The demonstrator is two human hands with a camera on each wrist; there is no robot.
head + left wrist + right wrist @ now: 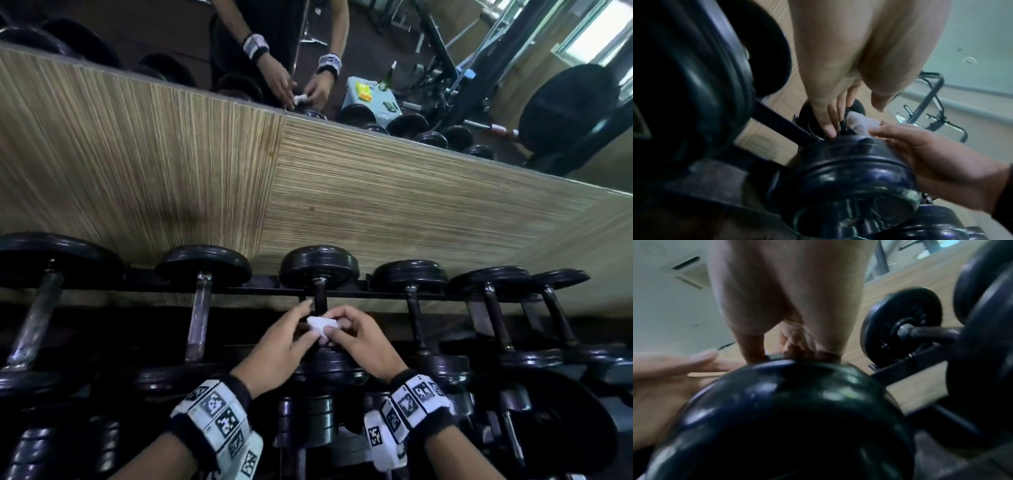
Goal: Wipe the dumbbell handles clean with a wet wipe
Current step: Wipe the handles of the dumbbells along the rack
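I have both hands at the middle dumbbell point(320, 274) on the rack point(239, 291), working directly over its handle point(320, 301). My right hand point(356, 337) pinches the wet wipe point(320, 323) between thumb and fingertips; the wipe is bunched into a small white wad sitting against the handle, near its midpoint. My left hand point(284, 342) is loosely spread, fingers extended toward the wad and touching its left edge — whether it actually grips the wipe I cannot tell from the head view, and the left wrist view shows the fingers reaching down beside the handle without a clear pinch. Progress, as I judge it: wiping of this one handle is under way, and at least five other handles along the row still need a pass; no picture shows which, if any, are already clean. Clearance is limited. The handle runs between the far head and the near head point(849, 170), so the wipe's travel ends at both plates. Neighbouring dumbbells stand to either side with open gaps between handles — enough for a hand to enter from above. The wood-grain wall panel point(376, 205) rises just behind the far heads, so approach is from the front and top only.
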